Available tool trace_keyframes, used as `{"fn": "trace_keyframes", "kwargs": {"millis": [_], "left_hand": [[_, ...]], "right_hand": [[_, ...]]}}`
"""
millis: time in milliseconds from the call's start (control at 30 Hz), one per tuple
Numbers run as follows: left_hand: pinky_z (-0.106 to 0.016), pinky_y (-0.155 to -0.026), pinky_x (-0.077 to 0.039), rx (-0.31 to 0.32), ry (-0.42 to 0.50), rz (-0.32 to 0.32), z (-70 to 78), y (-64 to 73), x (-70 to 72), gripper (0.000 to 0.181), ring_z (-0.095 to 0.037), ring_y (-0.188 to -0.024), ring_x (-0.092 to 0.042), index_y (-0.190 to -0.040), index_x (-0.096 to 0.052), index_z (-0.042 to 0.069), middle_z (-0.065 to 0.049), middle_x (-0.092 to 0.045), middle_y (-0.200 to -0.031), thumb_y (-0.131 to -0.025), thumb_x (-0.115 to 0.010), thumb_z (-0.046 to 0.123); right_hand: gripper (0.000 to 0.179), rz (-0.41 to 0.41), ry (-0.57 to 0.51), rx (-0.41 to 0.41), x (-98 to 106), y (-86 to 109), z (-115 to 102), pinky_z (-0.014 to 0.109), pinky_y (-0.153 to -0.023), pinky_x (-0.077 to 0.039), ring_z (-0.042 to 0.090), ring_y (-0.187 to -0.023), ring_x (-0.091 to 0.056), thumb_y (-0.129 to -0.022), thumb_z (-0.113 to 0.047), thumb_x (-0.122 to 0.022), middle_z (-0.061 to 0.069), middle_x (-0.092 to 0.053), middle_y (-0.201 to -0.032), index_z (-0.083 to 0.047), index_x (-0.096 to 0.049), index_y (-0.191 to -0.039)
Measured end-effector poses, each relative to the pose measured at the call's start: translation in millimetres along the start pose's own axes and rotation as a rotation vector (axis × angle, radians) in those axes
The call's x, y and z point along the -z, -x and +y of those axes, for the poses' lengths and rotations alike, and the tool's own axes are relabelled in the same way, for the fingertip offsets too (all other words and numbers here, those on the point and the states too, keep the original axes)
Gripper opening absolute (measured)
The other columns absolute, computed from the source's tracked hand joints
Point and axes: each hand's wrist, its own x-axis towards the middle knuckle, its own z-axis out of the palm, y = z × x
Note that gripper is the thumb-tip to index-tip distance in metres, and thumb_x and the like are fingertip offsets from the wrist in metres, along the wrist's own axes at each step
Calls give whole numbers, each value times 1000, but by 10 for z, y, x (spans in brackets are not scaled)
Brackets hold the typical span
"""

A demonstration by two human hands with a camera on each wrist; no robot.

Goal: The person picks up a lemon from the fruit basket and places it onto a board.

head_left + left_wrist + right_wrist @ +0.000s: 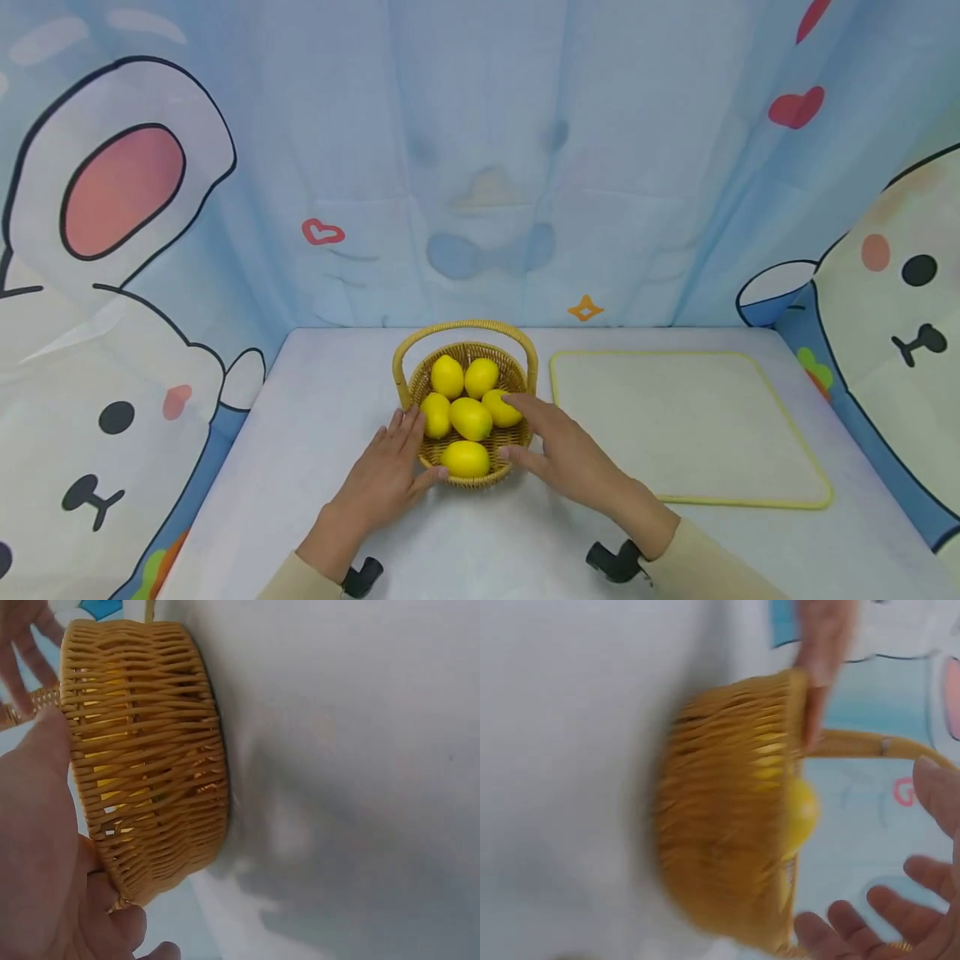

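A round wicker basket [480, 479] with a tall arched handle [465, 325] stands on the white table and holds several yellow lemons [470, 418]. My left hand [386, 475] rests against the basket's left rim, its fingers fairly straight and the thumb at the front edge. In the left wrist view, the thumb lies along the woven rim. My right hand [562, 446] reaches over the right rim, thumb and fingers spread apart, fingertips overlapping the rightmost lemon [501, 408] in the head view. From the right wrist, its fingers appear loosely bent beside the handle.
A pale board with a yellow edge [693, 429] lies flat to the right of the basket, under the right forearm's side. Behind the table hangs a light blue cartoon curtain [480, 167]. Black wrist cameras [615, 562] sit under both wrists.
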Motion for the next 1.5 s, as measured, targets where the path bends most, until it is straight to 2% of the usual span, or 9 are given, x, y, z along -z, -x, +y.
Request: {"fn": "trace_keyframes", "kwargs": {"millis": [67,133,267,500,700,833,1067,1333,1500], "left_hand": [[-58,-129,-26,-6,-21,-2,-14,-23,-5,95,-38,-162,-19,-166,-24,-2,-19,-19,-175,-105,-43,69],[-57,-129,-25,-12,-37,-4,-25,-40,-14,96,-38,-162,-19,-166,-23,-2,-19,-18,-175,-105,-43,70],[-56,-130,-22,-19,-63,-19,-32,-54,-46,97,-38,-163,-15,-167,-20,-1,-20,-15,-176,-105,-36,72],[-53,-131,-22,-11,-58,-26,-1,-40,-41,96,-38,-164,-10,-167,-17,-1,-20,-11,-176,-106,-33,72],[-52,-131,-22,-16,-55,-33,12,-24,-19,95,-39,-163,-10,-167,-18,-3,-22,-10,-176,-107,-33,70],[-51,-132,-21,-14,-51,-29,10,-13,-14,95,-39,-163,-10,-166,-19,-3,-22,-10,-176,-107,-34,70],[-50,-132,-20,-14,-37,-23,-1,-16,-40,96,-38,-164,-9,-166,-18,-3,-22,-10,-176,-107,-34,70],[-49,-132,-21,-11,-33,-18,-13,-15,-44,97,-38,-164,-9,-166,-19,-3,-21,-10,-176,-106,-35,71],[-49,-132,-21,-2,-19,-25,-8,-23,-36,97,-38,-164,-9,-167,-19,-2,-20,-9,-177,-106,-35,71]], "right_hand": [[75,-6,-154,-76,14,-123,-58,59,-104,-54,37,-134,-58,-100,-44,-75,13,-48,-162,-20,-41,-162],[77,-19,-260,-148,2,-237,-81,60,-104,-54,38,-135,-58,-99,-42,-76,13,-46,-164,-24,-39,-164],[78,-26,-321,-239,-54,-373,-61,62,-108,-51,39,-143,-53,-98,-35,-78,10,-41,-168,-26,-38,-165],[76,-16,-347,-267,-157,-492,-23,61,-103,-55,39,-139,-56,-96,-29,-81,8,-44,-166,-27,-43,-162],[74,-20,-362,-282,-255,-557,-38,59,-105,-54,37,-140,-55,-95,-24,-82,10,-50,-161,-26,-48,-160],[74,-39,-344,-268,-331,-607,-68,60,-111,-49,37,-142,-54,-94,-22,-83,14,-54,-158,-23,-48,-160],[75,-48,-332,-255,-439,-697,-79,61,-122,-37,37,-149,-47,-93,-17,-83,10,-50,-162,-16,-48,-160],[67,-31,-285,-268,-513,-764,-95,61,-116,-44,37,-141,-53,-91,-10,-82,12,-58,-154,-16,-57,-152],[64,-55,-251,-219,-517,-804,-99,60,-113,-47,36,-138,-54,-89,-5,-79,14,-56,-153,-13,-60,-150]]}}
